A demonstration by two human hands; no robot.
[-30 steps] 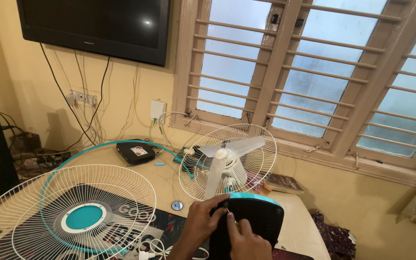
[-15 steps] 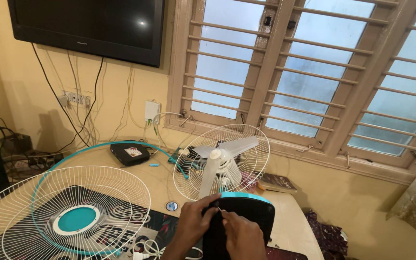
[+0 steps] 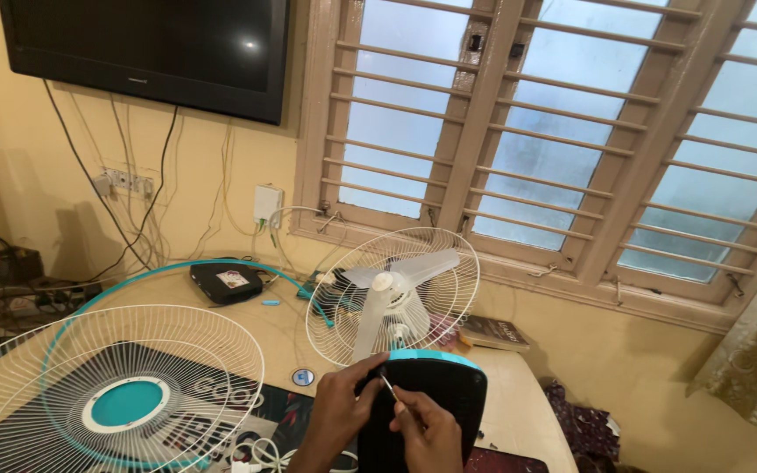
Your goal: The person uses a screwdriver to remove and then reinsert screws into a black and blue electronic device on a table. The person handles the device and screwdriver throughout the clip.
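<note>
Front grille [image 3: 107, 398] already off on the desk [image 3: 519, 394]; left hand [image 3: 339, 412] grips the fan base [image 3: 435, 403], right hand [image 3: 422, 429] fingers pinch a screwdriver [image 3: 389, 386].

We record: fan base [image 3: 435, 412] and white front grille [image 3: 89, 394] cut by the bottom edge; thin tool [image 3: 389, 387] too small to identify.

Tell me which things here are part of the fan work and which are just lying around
In use: black fan base, thin tool, left hand, right hand, fan with white blades, loose white grille.
Lying about: black box, book, television.
</note>
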